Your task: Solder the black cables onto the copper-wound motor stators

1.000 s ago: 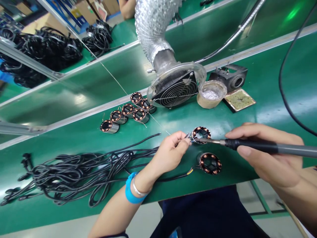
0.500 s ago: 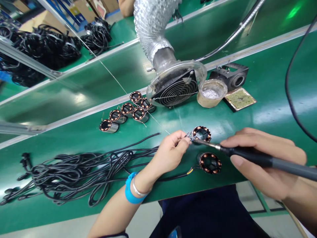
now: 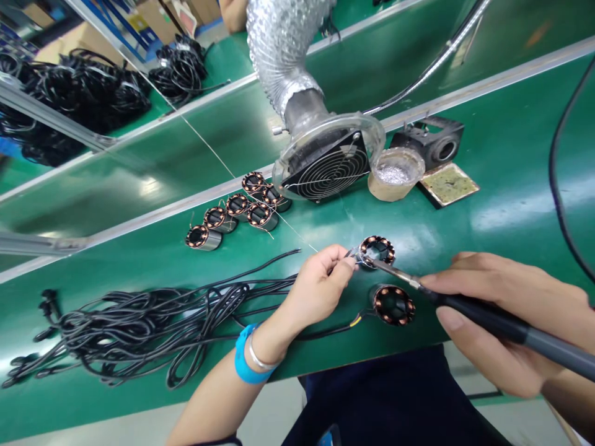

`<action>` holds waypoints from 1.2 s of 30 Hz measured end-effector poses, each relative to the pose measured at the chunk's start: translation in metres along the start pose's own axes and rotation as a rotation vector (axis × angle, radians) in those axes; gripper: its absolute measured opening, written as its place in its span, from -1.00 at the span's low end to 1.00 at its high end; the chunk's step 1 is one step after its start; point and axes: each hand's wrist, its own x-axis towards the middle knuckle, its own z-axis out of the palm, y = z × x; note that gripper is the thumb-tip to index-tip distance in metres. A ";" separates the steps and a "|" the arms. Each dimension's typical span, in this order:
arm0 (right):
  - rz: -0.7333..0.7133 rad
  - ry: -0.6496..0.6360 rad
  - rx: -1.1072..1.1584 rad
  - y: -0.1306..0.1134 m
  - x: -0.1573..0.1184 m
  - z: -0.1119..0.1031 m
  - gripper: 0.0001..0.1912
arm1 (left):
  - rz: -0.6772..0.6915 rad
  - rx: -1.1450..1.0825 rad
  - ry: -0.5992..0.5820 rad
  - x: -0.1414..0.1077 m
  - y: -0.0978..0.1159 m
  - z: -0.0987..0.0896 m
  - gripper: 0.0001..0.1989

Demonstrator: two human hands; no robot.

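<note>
With our left hand [image 3: 320,282] we pinch thin wires [image 3: 352,254] beside the copper-wound ring [image 3: 388,245]. Our right hand [image 3: 504,303] grasps the soldering iron [image 3: 486,317], whose tip [image 3: 382,266] is at this ring.

A fat, wrinkly silver pipe [image 3: 279,49] hangs over the green bench [image 3: 515,179], and at its end is a black fan [image 3: 328,170] with round wire rings. At the back left, big messy heaps of black cords [image 3: 88,87] lie near brown cardboard boxes [image 3: 155,25]. A shiny metal bar [image 3: 46,114] slants in front of the heaps.
</note>
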 end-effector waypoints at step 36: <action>-0.001 0.394 -0.257 0.098 0.017 0.028 -0.72 | -0.047 0.045 0.050 0.001 -0.002 -0.004 -0.66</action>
